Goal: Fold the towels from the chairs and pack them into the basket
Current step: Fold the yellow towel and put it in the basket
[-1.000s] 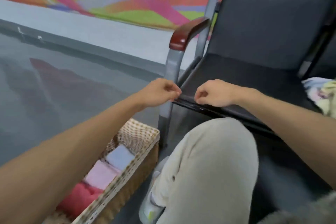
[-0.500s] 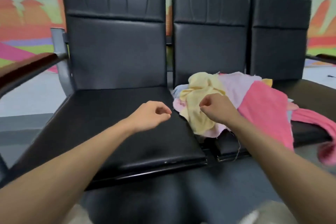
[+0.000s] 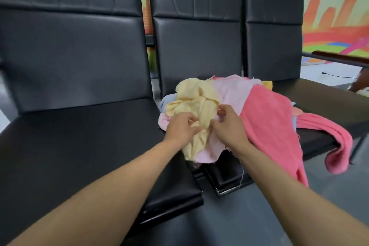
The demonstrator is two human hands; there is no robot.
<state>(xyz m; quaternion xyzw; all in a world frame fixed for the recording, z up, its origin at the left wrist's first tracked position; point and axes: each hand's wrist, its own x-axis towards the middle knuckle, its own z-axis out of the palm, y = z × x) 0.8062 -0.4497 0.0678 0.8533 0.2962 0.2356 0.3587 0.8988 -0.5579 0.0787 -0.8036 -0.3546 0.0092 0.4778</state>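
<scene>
Black leather-look padding covers the left chair (image 3: 79, 146), whose seat is the nearest surface under your left forearm, with grey floor (image 3: 259, 215) showing below your right forearm. Both your arms reach forward to the heap of towels lying on the seat of the middle chair (image 3: 195, 46), and the heap's near edge overhangs that seat's front. Your left hand (image 3: 180, 129) sits on the near left side of the yellow towel (image 3: 196, 104), with its fingers curled into the crumpled cloth and gripping it. Your right hand (image 3: 229, 126) is just beside it, thumb and forefinger closed in a pinch on the yellow towel's right edge, where it meets the pale pink towel (image 3: 231, 92). The yellow towel lies on top of the pale pink one. A coral pink towel (image 3: 269, 122) lies to the right of your right hand, draped across the seat and hanging over its front edge towards the floor. A strip of light blue cloth (image 3: 167, 100) shows at the heap's far left. Beyond the heap stand the upright backs of the three chairs, the right chair (image 3: 273, 36) touching the middle one. A dark wooden armrest (image 3: 339, 58) runs along its right side. The far wall carries an orange and green skyline mural (image 3: 339, 16).
</scene>
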